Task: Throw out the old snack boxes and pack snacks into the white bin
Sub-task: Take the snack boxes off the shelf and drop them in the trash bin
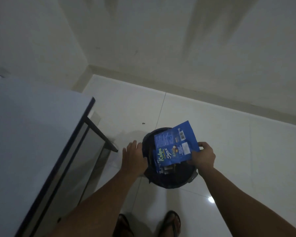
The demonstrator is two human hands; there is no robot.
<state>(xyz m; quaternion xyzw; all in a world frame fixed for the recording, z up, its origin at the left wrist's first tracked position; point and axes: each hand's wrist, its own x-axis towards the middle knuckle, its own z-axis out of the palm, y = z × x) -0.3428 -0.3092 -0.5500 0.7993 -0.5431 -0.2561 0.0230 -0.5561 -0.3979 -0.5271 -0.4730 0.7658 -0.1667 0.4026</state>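
Fingers of the right hand (pixel 202 156) pinching a flattened blue snack box (pixel 173 145) over a dark trash bin (pixel 171 180) on the tiled floor (pixel 229 134), left hand (pixel 132 158) spread flat against the bin's rim, grey desk (pixel 32 134) alongside, sandalled feet (pixel 173 221) below

left hand (pixel 133 158): fingers straight, relaxed | right hand (pixel 203 157): fingers curled, pinching
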